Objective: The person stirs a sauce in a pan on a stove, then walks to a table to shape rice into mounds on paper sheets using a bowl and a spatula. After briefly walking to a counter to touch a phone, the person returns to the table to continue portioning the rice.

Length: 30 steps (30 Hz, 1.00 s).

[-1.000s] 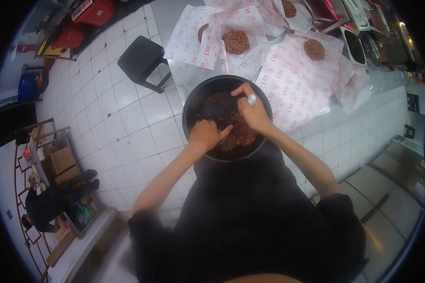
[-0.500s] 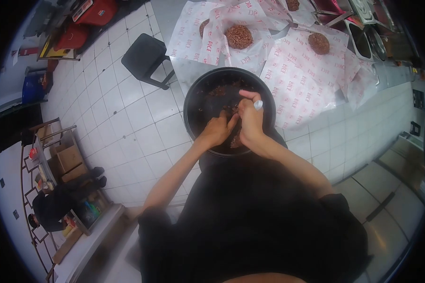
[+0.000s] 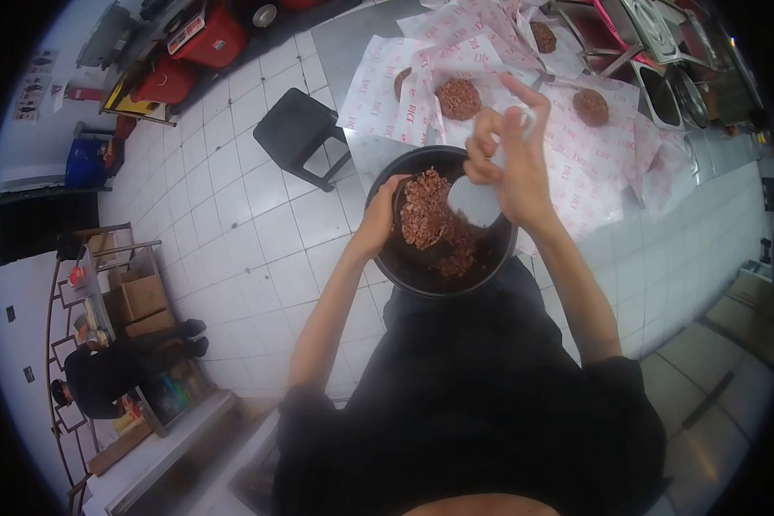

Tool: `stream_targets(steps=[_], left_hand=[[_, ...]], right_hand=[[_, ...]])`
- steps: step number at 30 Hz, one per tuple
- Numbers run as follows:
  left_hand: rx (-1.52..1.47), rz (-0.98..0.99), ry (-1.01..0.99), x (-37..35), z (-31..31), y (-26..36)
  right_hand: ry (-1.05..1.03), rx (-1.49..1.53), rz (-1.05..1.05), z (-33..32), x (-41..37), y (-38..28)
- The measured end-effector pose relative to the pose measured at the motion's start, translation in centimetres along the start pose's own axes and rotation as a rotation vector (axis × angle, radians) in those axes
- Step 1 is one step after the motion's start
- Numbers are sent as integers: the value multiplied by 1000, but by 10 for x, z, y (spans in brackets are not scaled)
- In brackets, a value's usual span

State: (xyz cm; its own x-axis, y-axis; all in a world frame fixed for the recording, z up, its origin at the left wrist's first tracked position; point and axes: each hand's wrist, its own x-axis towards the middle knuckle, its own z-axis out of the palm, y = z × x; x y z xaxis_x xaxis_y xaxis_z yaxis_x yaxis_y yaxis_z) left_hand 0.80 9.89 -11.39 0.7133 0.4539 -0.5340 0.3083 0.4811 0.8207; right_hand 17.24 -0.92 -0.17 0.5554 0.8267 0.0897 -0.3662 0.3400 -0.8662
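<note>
My left hand is at the left side of a round black pot, cupped against a clump of brown, rice-like grains. Its thumb shows along the clump's upper left; the other fingers are hidden underneath. My right hand is raised over the pot's right rim, its fingers curled round a white, flat-bladed paddle and the index finger pointing up. The paddle's blade is beside the clump, angled into the pot. More loose brown grains lie in the pot below.
Beyond the pot, a metal table carries red-printed paper sheets with round brown mounds on them. Metal pans stand at the back right. A black stool is on the tiled floor to the left. A person in dark clothes is far left.
My left hand has moved to the pot's left side, with a clump of grains now lifted in it. My right hand has risen up and right, bringing the white paddle into view.
</note>
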Motion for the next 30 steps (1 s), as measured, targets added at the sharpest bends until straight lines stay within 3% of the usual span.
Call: stream_targets(steps=[1,2,7,9,11,15,17,18,20,21,23,26,28,30], left_hand=[[-42,98,-18,-1,2,2],[-128,74,-33,-4,5,3],[-33,167,-163,-1,5,-15],[-107,121,-165,-3,10,-31],[-53,53,-122,-20,22,-18],[-70,94,-113,-19,23,-32],[-370,-171,17,-36,40,-7],[-371,-174,15,-29,34,-18],[-111,118,-29,-12,16,-46],[-111,116,-29,-15,16,-36],[282,347,-90,-25,23,-5],[352,292,-96,-11,13,-8],[424,288,-115,-10,12,3],[277,156,-104,-11,14,14]], right_hand=[[1,108,43,-2,-1,-6],[6,105,79,-1,-1,-9],[126,4,132,20,2,30],[308,-312,-139,25,7,57],[341,-215,-187,35,7,64],[362,-328,-419,38,11,82],[370,-352,-493,41,10,87],[362,-355,-522,40,10,93],[356,-361,-547,40,3,101],[333,-415,-646,42,-3,103],[307,-469,-747,42,-8,103],[219,-571,-788,38,-10,97],[159,-600,-639,31,-5,82],[137,-782,-677,24,2,52]])
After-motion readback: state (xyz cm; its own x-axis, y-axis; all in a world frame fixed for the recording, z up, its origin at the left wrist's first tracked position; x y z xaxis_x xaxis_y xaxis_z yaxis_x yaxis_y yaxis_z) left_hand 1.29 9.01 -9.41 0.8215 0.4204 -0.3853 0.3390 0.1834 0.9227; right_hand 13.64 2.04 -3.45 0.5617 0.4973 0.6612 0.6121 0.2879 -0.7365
